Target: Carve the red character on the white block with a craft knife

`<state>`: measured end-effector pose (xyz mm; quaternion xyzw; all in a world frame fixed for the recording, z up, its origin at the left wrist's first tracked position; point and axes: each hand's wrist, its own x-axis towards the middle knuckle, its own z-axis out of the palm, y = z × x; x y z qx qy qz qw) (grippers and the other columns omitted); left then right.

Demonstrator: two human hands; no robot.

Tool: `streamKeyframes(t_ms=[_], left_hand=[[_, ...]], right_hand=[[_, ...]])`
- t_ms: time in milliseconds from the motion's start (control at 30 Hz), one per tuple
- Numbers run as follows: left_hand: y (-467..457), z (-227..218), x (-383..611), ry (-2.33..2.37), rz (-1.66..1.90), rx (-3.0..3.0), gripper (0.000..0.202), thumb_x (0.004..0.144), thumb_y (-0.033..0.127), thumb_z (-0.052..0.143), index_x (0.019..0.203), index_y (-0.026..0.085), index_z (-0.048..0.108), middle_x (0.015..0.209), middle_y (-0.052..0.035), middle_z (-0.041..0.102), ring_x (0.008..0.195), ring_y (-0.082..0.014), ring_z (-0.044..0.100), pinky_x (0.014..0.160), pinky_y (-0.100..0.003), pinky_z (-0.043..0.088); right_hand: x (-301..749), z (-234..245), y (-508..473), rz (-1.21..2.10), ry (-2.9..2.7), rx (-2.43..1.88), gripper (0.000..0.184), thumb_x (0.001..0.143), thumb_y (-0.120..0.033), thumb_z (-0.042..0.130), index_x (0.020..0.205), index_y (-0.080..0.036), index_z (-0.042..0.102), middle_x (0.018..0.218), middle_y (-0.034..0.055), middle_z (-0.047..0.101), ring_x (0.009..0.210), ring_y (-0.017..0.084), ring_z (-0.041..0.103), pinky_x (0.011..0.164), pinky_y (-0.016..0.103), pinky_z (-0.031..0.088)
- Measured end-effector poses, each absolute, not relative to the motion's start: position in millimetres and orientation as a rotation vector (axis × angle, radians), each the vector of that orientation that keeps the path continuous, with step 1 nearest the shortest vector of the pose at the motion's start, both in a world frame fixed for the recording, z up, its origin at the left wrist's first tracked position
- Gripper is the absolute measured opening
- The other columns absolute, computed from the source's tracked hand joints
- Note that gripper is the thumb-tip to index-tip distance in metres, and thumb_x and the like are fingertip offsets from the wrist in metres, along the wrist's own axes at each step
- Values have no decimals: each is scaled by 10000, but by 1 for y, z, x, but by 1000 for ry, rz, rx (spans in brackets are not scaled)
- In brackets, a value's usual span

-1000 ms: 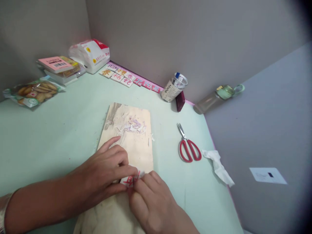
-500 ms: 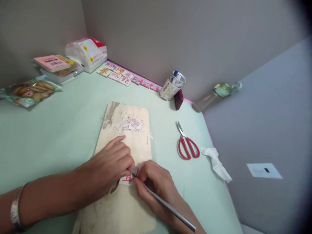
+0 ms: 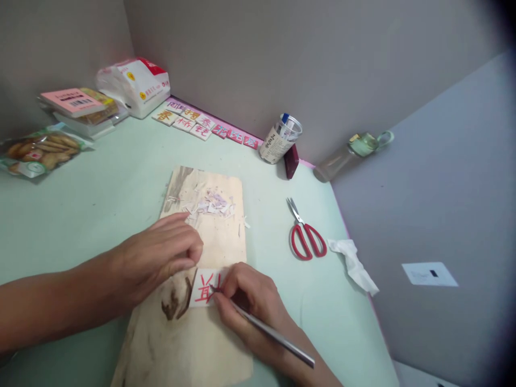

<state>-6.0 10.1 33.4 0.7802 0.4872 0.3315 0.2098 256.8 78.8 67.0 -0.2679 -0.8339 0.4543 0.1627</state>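
- Paper piece with a red character is lying on the wooden board, in the lower middle of the frame.
- Right hand is closing around a thin metal knife, and the tip is touching the paper piece at its right part.
- Left hand is resting on the board, and its curled fingers are pressing on the upper left edge of the paper piece.
- Small paper scraps are lying on the far end of the board.
- Red scissors are lying on the table to the right of the board, and a crumpled tissue is lying just beside them.
- A row of small tiles with characters is standing along the wall in the upper middle, near a can.
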Motion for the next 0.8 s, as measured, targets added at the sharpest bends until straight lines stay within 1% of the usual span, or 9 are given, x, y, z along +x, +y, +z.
streamKeyframes(t_ms=[100,133,200,233,267,400,467,600,800], left_hand=[[11,32,-8,1380,944,2167,119,1143,222,553,1202,300,621,1170,48,766,1148,-185,733,1394,-419,286],[9,30,-6,1383,968,2174,153,1127,279,629,1276,310,618,1238,33,766,1224,-209,722,1394,-425,291],[5,24,2,1375,1016,2189,378,1037,410,797,1346,308,603,1289,0,760,1286,-265,701,1375,-452,329],[2,21,6,1365,1018,2200,473,999,437,839,1379,300,592,1296,-15,758,1271,-282,700,1367,-472,346],[-1,19,9,1370,1023,2197,518,977,411,852,1402,296,580,1284,-17,757,1239,-279,708,1373,-485,335],[-6,18,16,1339,908,2228,544,968,162,747,1450,307,542,1355,-6,754,1336,-236,690,1434,-447,218],[-7,19,16,1370,916,2205,563,949,101,698,1450,312,551,1377,-5,761,1371,-236,683,1437,-451,226],[-9,18,16,1402,943,2159,600,929,45,630,1458,326,585,1380,-11,773,1387,-245,680,1411,-471,305],[-4,16,13,1325,983,2196,579,969,72,582,1483,340,585,1344,14,782,1340,-213,697,1405,-417,294]], right_hand=[[258,65,79,1364,-2350,-806,234,998,-183,623,825,-252,482,787,-36,565,654,126,459,597,253,368],[258,65,80,1387,-2339,-820,233,996,-195,632,823,-251,487,791,-33,572,661,128,466,597,254,368],[259,64,80,1455,-2302,-868,226,988,-219,652,818,-247,505,799,-26,589,679,132,489,605,254,378],[259,65,80,1495,-2276,-895,225,981,-230,661,813,-245,512,800,-24,597,688,134,499,611,255,385],[259,65,81,1533,-2248,-914,226,973,-239,667,804,-243,517,798,-23,602,693,134,506,617,255,391],[259,70,83,1642,-2134,-951,227,926,-233,677,766,-242,516,760,-30,595,669,127,486,605,252,388],[259,71,85,1660,-2088,-976,228,916,-238,681,758,-247,516,740,-33,589,651,127,466,573,246,373],[261,72,88,1621,-2078,-1005,255,932,-278,699,749,-250,523,701,-38,565,628,128,451,539,243,353],[260,71,89,1655,-2097,-1016,261,927,-303,709,749,-246,527,730,-30,587,643,125,461,560,251,359]])
